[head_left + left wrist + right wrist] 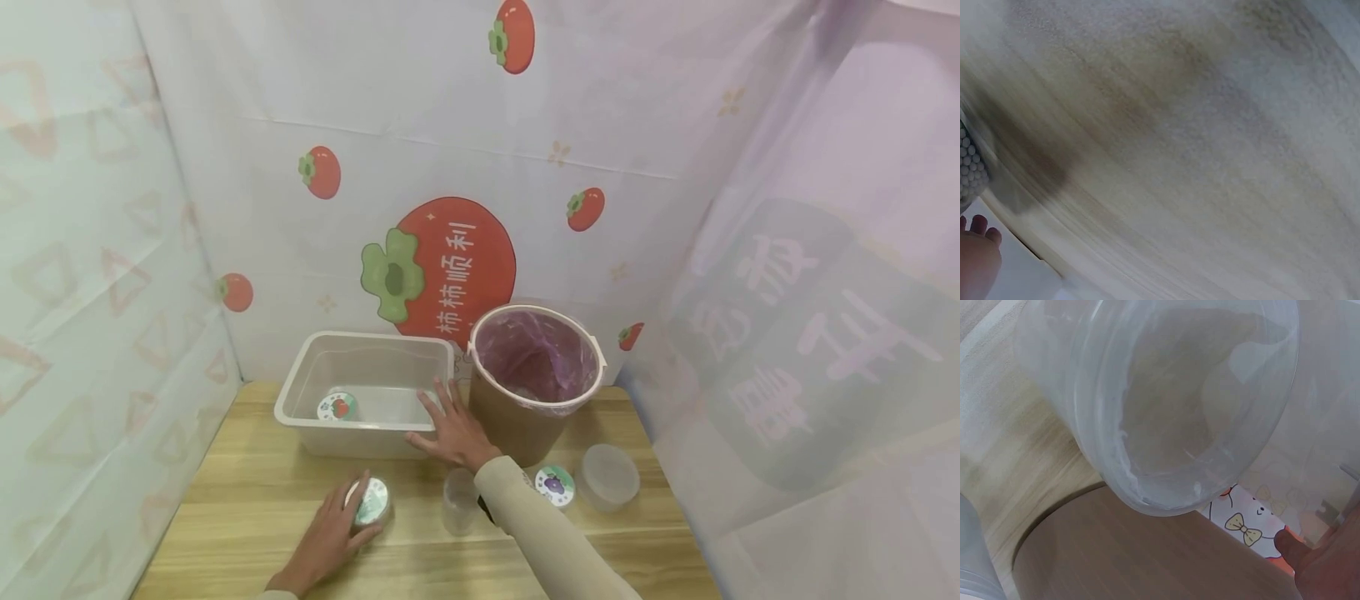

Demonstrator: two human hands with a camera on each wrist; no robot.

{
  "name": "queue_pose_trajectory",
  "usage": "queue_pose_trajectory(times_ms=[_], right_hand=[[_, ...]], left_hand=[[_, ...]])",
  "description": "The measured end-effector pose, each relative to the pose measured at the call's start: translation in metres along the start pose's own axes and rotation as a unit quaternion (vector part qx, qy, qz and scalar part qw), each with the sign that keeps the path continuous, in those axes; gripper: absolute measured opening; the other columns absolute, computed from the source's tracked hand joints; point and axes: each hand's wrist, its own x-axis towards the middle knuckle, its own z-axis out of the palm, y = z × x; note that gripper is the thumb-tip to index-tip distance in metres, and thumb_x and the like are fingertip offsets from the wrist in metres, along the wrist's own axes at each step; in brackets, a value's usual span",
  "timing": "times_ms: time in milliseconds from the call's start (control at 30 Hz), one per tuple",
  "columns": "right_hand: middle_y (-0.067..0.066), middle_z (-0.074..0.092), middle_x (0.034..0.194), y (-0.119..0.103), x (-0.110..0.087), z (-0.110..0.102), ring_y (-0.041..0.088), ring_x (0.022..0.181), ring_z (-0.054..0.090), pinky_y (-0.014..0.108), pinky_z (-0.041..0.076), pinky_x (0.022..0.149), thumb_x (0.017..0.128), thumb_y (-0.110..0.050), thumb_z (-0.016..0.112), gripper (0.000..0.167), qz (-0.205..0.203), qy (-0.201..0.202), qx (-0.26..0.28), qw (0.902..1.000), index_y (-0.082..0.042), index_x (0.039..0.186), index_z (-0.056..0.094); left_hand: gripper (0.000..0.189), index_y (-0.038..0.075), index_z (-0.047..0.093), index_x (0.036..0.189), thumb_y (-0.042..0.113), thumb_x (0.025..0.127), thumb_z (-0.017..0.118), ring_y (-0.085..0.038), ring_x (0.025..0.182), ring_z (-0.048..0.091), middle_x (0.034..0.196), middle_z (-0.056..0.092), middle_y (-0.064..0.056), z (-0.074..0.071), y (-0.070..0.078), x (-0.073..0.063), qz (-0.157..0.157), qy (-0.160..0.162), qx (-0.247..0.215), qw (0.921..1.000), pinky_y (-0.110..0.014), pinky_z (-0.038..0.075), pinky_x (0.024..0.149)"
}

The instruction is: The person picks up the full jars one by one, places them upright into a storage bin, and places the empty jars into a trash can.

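My left hand (326, 533) grips a short round container of cotton swabs (373, 500), thumb and fingers around its side; its lid bears a green and white label. White swab tips pack its clear wall at the left edge of the left wrist view. My right hand (459, 437) holds nothing, fingers spread over the right front corner of a white plastic basin (352, 425), beside a brown bin (513, 425). Below the right wrist is a clear plastic jar (459, 500), large and hollow in the right wrist view. Inside the basin, a round red-fruit label (337, 407) shows.
A purple bag lines the bin, which stands against the back wall. Right of my forearm are a round lid with a purple fruit (555, 485) and a clear round tub (609, 477). Printed cloth walls (420, 150) enclose the wooden table (217, 517) at the back and sides.
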Motion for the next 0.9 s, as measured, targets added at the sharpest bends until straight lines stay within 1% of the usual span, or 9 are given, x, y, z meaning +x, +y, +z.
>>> queue_pose_trajectory(times_ms=[233,367,467,500,567,700,733,800,900], right_hand=[[0.021,0.017,0.182,-0.001,-0.001,0.0,0.047,0.169,0.01,0.066,0.041,0.126,0.103,-0.068,0.057,0.089,-0.002,-0.002,0.009,1.0,-0.018,0.173,0.034],[0.021,0.016,0.182,0.0,-0.001,-0.001,0.046,0.169,0.01,0.064,0.041,0.127,0.103,-0.069,0.055,0.088,-0.001,-0.002,0.006,1.0,-0.02,0.173,0.033],[0.022,0.016,0.182,0.001,-0.001,-0.001,0.048,0.168,0.011,0.064,0.042,0.126,0.103,-0.069,0.055,0.088,-0.004,0.0,0.005,1.0,-0.02,0.173,0.033],[0.022,0.016,0.182,0.001,-0.001,-0.001,0.049,0.168,0.011,0.064,0.042,0.126,0.104,-0.069,0.055,0.088,-0.005,-0.001,0.006,1.0,-0.02,0.173,0.033],[0.021,0.016,0.182,0.001,-0.001,-0.001,0.049,0.168,0.011,0.064,0.043,0.125,0.103,-0.069,0.055,0.087,-0.003,-0.002,0.008,1.0,-0.021,0.173,0.033],[0.02,0.017,0.182,0.001,-0.002,-0.002,0.048,0.169,0.011,0.064,0.043,0.125,0.104,-0.068,0.056,0.087,0.0,-0.003,0.012,0.9999,-0.02,0.173,0.033],[0.02,0.017,0.182,0.001,-0.002,-0.002,0.048,0.169,0.011,0.063,0.043,0.125,0.103,-0.068,0.056,0.087,0.001,-0.002,0.012,0.9999,-0.021,0.173,0.033],[0.02,0.017,0.182,0.001,-0.002,-0.001,0.048,0.169,0.011,0.063,0.044,0.124,0.104,-0.069,0.056,0.087,0.001,-0.002,0.01,0.9999,-0.021,0.173,0.033],[0.02,0.017,0.182,0.0,-0.002,-0.001,0.046,0.169,0.009,0.063,0.046,0.123,0.104,-0.069,0.055,0.087,0.001,-0.001,0.008,1.0,-0.023,0.173,0.032]], left_hand=[[0.099,-0.002,0.046,0.162,0.033,0.083,0.095,-0.046,0.126,0.064,0.14,0.06,-0.029,-0.003,0.005,-0.003,0.043,0.043,0.042,0.9972,-0.062,0.06,0.1],[0.101,0.0,0.045,0.164,0.032,0.082,0.095,-0.046,0.124,0.065,0.139,0.061,-0.03,-0.014,0.01,0.0,0.059,0.057,0.059,0.9949,-0.061,0.062,0.098],[0.102,0.002,0.044,0.165,0.032,0.082,0.094,-0.048,0.122,0.065,0.139,0.06,-0.031,-0.031,0.014,0.006,0.071,0.068,0.058,0.9935,-0.063,0.062,0.096],[0.099,0.003,0.043,0.165,0.037,0.085,0.091,-0.048,0.121,0.065,0.139,0.06,-0.031,-0.037,0.015,0.009,0.075,0.071,0.057,0.993,-0.064,0.062,0.095],[0.099,0.003,0.044,0.164,0.038,0.084,0.091,-0.048,0.119,0.066,0.139,0.06,-0.032,-0.051,0.019,0.015,0.083,0.078,0.055,0.992,-0.064,0.062,0.093],[0.098,0.003,0.045,0.164,0.041,0.085,0.09,-0.048,0.118,0.066,0.141,0.058,-0.033,-0.077,0.029,0.028,0.084,0.089,0.052,0.9911,-0.063,0.063,0.091],[0.099,0.003,0.045,0.164,0.039,0.084,0.091,-0.048,0.119,0.065,0.142,0.057,-0.033,-0.083,0.032,0.032,0.084,0.092,0.05,0.991,-0.063,0.064,0.091],[0.094,0.003,0.044,0.165,0.048,0.092,0.083,-0.047,0.122,0.063,0.144,0.055,-0.033,-0.096,0.037,0.04,0.09,0.099,0.045,0.99,-0.062,0.064,0.092],[0.087,0.002,0.042,0.166,0.061,0.104,0.061,-0.048,0.126,0.059,0.148,0.051,-0.035,-0.114,0.043,0.052,0.106,0.113,0.04,0.987,-0.059,0.065,0.09]])
